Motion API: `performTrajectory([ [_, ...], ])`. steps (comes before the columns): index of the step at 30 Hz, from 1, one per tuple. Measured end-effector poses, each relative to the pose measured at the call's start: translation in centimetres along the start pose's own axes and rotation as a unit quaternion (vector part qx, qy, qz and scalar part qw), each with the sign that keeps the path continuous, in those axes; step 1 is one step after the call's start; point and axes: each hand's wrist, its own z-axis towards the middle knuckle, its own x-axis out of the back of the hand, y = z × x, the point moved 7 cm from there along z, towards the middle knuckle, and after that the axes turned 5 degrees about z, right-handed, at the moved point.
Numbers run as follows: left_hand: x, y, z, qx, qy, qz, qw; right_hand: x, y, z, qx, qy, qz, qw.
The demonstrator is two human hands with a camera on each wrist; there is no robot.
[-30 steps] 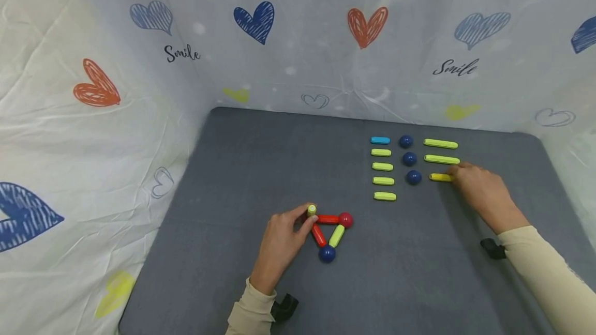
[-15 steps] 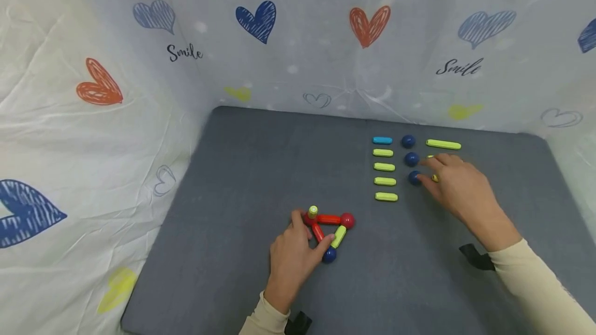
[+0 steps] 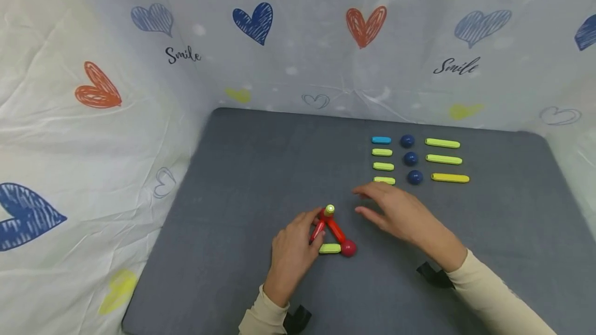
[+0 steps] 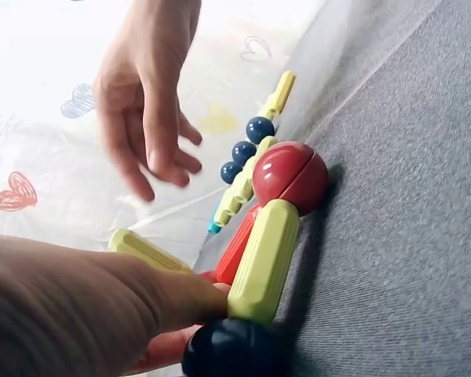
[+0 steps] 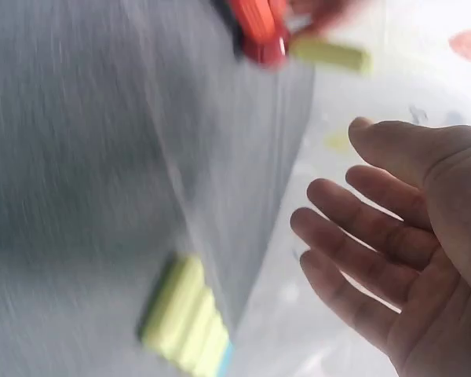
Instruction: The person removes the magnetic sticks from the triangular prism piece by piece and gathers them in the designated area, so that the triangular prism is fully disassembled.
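My left hand (image 3: pixel 291 255) grips a triangle of toy building sticks and balls. Two red sticks (image 3: pixel 336 231) and a yellow-green stick (image 3: pixel 329 248) make its sides. At the right corner is a red ball (image 3: pixel 348 248); a dark blue ball (image 4: pixel 231 349) shows under my hand in the left wrist view. From another red ball at the far corner, partly covered by my fingers, a short yellow-green stick (image 3: pixel 329 210) points up. My right hand (image 3: pixel 410 216) hovers above the table to the right, fingers spread and loosely bent, holding nothing.
Beyond my right hand lie a blue stick (image 3: pixel 381 140) and short yellow-green sticks (image 3: pixel 383 166) in a column. Three dark blue balls (image 3: pixel 411 158) stand alongside, then two long yellow-green sticks (image 3: pixel 443 159) and a yellow one (image 3: pixel 450 178). A printed cloth (image 3: pixel 298 40) hangs behind the grey table (image 3: pixel 261 159).
The triangle has turned clockwise under my left hand, bringing the red ball to the lower right. My right hand has left the yellow stick and moved left toward the triangle.
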Motion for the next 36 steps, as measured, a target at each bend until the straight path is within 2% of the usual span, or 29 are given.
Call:
performTrajectory([
  [5,0.0,0.1,-0.2,-0.006,0.002,-0.016,0.9999,-2.7,-1.3,0.4,0.004,-0.018,0.043,0.9989],
  [12,-0.1,0.0,-0.3,-0.002,-0.003,-0.023,0.9997,-4.5,-2.8,1.1,0.02,-0.004,0.086,0.9961],
  [17,-0.1,-0.1,-0.3,-0.009,-0.001,-0.024,0.9997,-4.9,-3.3,1.3,0.024,0.005,0.101,0.9946],
  [26,-0.2,-0.2,-0.3,-0.012,-0.002,-0.027,0.9996,-5.5,-3.4,1.3,0.004,0.009,0.11,0.9938],
  [36,-0.1,-0.3,-0.4,-0.016,0.005,-0.032,0.9993,-5.7,-3.5,1.1,0.016,0.032,0.103,0.9941],
])
